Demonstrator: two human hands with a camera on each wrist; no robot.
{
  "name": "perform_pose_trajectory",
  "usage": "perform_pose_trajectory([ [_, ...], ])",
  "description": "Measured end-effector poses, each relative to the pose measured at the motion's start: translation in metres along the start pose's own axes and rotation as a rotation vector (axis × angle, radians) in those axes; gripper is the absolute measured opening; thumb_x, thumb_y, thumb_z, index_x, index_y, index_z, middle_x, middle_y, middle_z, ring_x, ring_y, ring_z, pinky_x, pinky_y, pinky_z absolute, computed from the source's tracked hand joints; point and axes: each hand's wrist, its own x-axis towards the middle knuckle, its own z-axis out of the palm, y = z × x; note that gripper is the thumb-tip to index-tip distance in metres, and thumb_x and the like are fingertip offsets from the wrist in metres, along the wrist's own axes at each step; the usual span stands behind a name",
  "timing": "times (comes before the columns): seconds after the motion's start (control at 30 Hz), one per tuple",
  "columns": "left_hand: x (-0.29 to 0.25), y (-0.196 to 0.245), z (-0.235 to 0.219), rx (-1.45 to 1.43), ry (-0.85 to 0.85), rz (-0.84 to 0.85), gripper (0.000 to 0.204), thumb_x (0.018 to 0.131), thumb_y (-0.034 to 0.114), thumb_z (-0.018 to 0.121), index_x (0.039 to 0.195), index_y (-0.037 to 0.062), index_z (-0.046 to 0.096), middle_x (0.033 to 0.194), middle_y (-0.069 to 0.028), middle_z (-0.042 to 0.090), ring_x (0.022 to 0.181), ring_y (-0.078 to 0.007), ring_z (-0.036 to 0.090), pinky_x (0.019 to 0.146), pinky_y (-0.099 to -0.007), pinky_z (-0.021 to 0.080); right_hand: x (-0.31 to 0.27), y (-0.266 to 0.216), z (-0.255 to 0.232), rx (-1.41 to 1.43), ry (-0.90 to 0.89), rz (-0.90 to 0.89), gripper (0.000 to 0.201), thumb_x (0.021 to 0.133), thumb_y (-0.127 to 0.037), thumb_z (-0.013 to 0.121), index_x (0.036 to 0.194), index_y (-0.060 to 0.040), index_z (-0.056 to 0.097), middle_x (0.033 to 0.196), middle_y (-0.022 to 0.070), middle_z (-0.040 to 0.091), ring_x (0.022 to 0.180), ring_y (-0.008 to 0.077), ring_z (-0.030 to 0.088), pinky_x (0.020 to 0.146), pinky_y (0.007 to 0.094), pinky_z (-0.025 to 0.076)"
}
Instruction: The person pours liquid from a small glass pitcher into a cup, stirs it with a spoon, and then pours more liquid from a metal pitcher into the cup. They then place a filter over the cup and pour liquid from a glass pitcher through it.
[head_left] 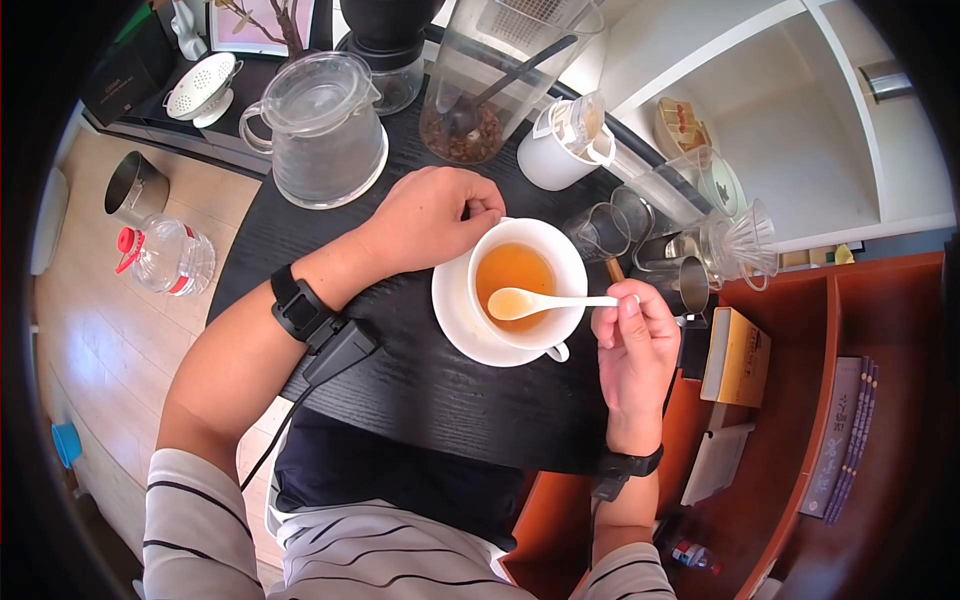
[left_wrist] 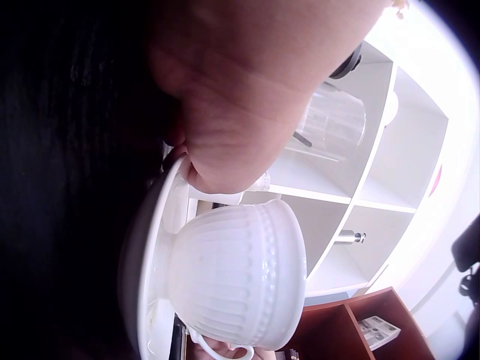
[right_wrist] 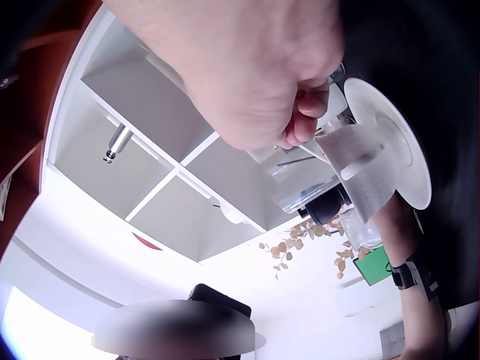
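Observation:
A white two-handled cup [head_left: 574, 262] with amber liquid stands on a white saucer [head_left: 447, 318]. My left hand [head_left: 435, 218], fingers curled, grips the saucer's far-left rim beside the cup; the left wrist view has this hand [left_wrist: 232, 90] at the saucer's edge [left_wrist: 154, 247]. Between thumb and fingers, my right hand [head_left: 637, 345] pinches the handle end of a white spoon [head_left: 560, 301]. The spoon's bowl, with some liquid in it, is over the cup's opening. From the right wrist view, my right hand [right_wrist: 262, 75] has its fingers curled and the cup [right_wrist: 364, 176] beyond them.
Behind the cup stand a lidded glass jug [head_left: 322, 135], a clear container of brown pieces [head_left: 462, 130] and a white mug with a drip bag [head_left: 555, 160]. Several glass vessels, including a ribbed dripper [head_left: 748, 238], are at the right. A cable [head_left: 283, 425] hangs from the left wrist.

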Motion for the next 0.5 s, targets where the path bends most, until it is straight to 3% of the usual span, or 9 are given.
perform_pose_trajectory([
  [0.37,0.0,0.002,0.0,-0.011,-0.008,-0.015,0.017,0.094,0.019,0.076,0.098,0.0031,0.078,0.08,-0.0036,0.07,0.068,-0.0094,0.062,0.064,-0.0262,0.05,0.006,-0.006,-0.009,0.081,0.041,-0.073,0.024,0.111,-0.023,0.061,0.11,0.0,0.066,0.085,0.001,0.06,0.075,0.0106,0.052,0.069,0.0267,0.042],
  [0.43,-0.001,0.004,0.0,-0.024,0.015,-0.02,0.016,0.091,0.02,0.07,0.091,0.0053,0.078,0.077,-0.0093,0.073,0.072,-0.0266,0.073,0.069,-0.0375,0.055,0.007,-0.008,-0.012,0.061,0.017,-0.113,0.024,0.112,-0.024,0.058,0.106,-0.0012,0.064,0.086,0.0015,0.057,0.076,0.0111,0.05,0.071,0.0272,0.042],
  [0.5,-0.001,0.005,-0.001,-0.022,0.014,-0.021,0.017,0.091,0.02,0.07,0.091,0.0053,0.077,0.076,-0.0092,0.073,0.071,-0.0265,0.073,0.069,-0.0374,0.055,0.007,-0.009,-0.014,0.051,0.03,-0.15,0.024,0.113,-0.024,0.057,0.105,-0.0019,0.063,0.086,0.0017,0.055,0.077,0.0116,0.05,0.071,0.0273,0.042],
])
